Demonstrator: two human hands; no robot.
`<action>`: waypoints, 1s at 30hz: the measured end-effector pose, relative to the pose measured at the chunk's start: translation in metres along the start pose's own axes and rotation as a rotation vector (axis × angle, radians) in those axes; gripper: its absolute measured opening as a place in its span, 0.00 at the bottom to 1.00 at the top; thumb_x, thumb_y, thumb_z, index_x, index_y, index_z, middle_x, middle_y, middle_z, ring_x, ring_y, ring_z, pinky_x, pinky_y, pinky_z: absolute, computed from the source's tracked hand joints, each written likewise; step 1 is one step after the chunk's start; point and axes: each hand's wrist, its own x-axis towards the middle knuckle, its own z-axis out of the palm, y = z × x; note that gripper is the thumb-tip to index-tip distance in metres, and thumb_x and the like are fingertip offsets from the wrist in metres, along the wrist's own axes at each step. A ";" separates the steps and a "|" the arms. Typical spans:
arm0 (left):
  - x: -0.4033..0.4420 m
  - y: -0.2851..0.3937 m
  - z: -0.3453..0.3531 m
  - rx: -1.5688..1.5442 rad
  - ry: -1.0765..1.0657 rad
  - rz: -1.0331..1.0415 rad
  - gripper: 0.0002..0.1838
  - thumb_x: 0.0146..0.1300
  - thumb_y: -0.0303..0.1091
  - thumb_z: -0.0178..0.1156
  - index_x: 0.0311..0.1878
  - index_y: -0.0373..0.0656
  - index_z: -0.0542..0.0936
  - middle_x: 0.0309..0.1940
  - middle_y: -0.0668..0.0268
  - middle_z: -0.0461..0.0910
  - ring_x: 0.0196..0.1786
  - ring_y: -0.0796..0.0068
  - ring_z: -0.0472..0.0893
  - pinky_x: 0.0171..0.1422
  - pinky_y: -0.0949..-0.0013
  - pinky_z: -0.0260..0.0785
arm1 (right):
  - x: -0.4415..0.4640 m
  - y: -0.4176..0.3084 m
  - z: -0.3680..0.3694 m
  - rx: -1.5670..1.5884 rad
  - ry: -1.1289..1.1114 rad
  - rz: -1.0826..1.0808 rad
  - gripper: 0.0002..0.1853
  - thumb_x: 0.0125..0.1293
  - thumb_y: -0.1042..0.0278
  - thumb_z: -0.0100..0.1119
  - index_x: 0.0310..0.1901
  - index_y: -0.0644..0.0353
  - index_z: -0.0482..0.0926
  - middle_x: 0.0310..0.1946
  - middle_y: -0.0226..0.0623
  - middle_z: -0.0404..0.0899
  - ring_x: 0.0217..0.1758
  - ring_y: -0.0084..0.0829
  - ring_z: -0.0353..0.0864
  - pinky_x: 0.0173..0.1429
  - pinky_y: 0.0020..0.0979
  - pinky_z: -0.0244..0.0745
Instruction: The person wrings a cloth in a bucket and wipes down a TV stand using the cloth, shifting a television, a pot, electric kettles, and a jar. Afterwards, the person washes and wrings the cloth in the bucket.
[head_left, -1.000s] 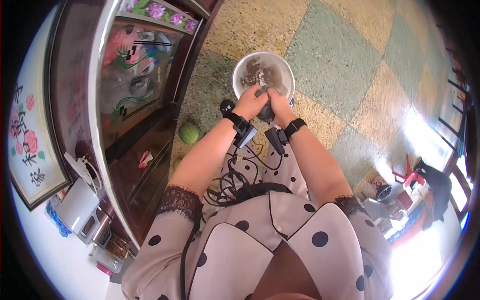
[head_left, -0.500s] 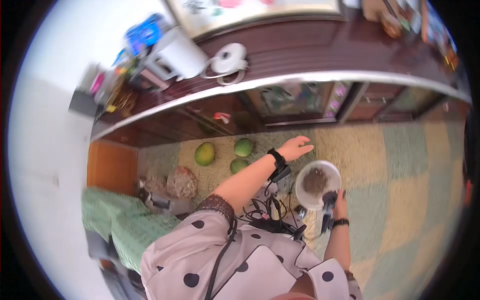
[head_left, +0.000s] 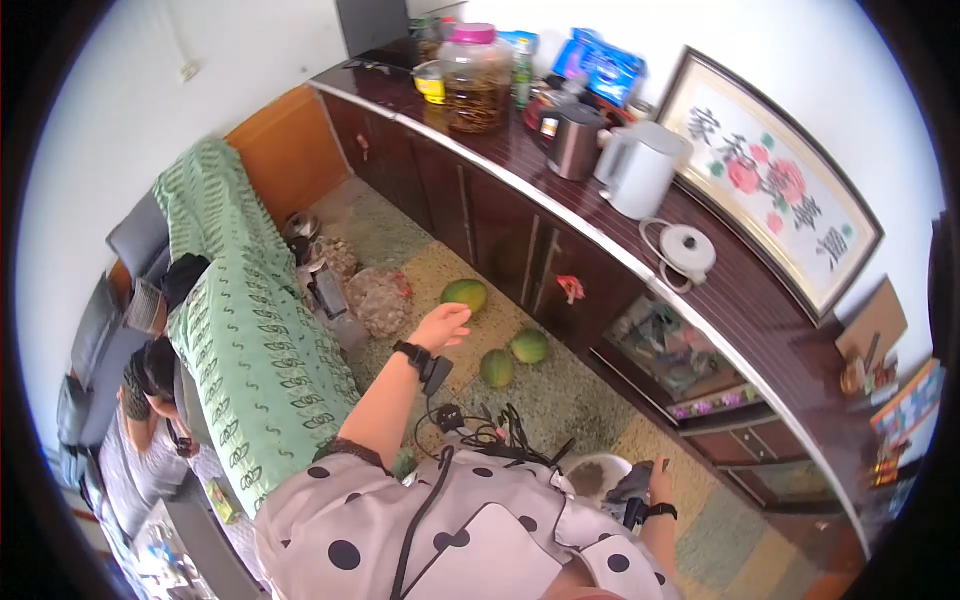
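Note:
My left hand [head_left: 443, 327] is stretched out over the floor with loosely bent fingers and nothing in it. From this angle it overlaps the edge of a yellow-green melon [head_left: 464, 296]; whether they touch I cannot tell. Two green melons, a nearer one [head_left: 496, 368] and a farther one [head_left: 530, 346], lie to the right of that hand. Low on the right, my right hand [head_left: 660, 487] grips a dark grey cloth [head_left: 630, 481] at the rim of a white bucket [head_left: 622, 466]. Murky brown water [head_left: 592, 478] shows inside, and my shirt hides the bucket's lower part.
A long dark cabinet [head_left: 490, 205] runs along the wall, carrying a big jar [head_left: 476, 85], kettles and a framed picture. Filled plastic bags [head_left: 380, 302] lie by a green-covered sofa [head_left: 262, 350]. Black cables [head_left: 500, 430] hang before me. Another person [head_left: 150, 385] sits far left.
My view has swung left, bringing the sofa and the other person into sight. My left hand has moved from near the bucket to the yellow-green melon. My right hand stays at the bucket.

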 end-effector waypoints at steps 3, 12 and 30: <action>0.006 -0.005 -0.081 -0.060 0.076 0.053 0.26 0.64 0.44 0.59 0.62 0.45 0.67 0.52 0.65 0.74 0.49 0.73 0.77 0.51 0.67 0.72 | -0.029 -0.137 0.056 -0.288 0.020 -0.214 0.47 0.63 0.28 0.39 0.42 0.82 0.75 0.39 0.69 0.77 0.52 0.56 0.76 0.54 0.42 0.69; 0.031 0.020 -0.199 0.032 0.139 0.236 0.32 0.57 0.40 0.67 0.63 0.44 0.67 0.55 0.60 0.74 0.51 0.67 0.78 0.53 0.65 0.71 | -0.121 -0.474 0.235 0.355 -0.690 -0.570 0.25 0.67 0.48 0.54 0.42 0.69 0.78 0.36 0.32 0.79 0.40 0.23 0.75 0.46 0.26 0.70; 0.151 0.087 -0.326 0.389 0.359 0.028 0.14 0.64 0.40 0.59 0.34 0.37 0.77 0.24 0.68 0.69 0.29 0.79 0.66 0.36 0.71 0.60 | -0.197 -0.765 0.486 0.016 -0.840 -1.476 0.16 0.53 0.65 0.68 0.41 0.63 0.80 0.29 0.39 0.75 0.36 0.34 0.79 0.45 0.31 0.72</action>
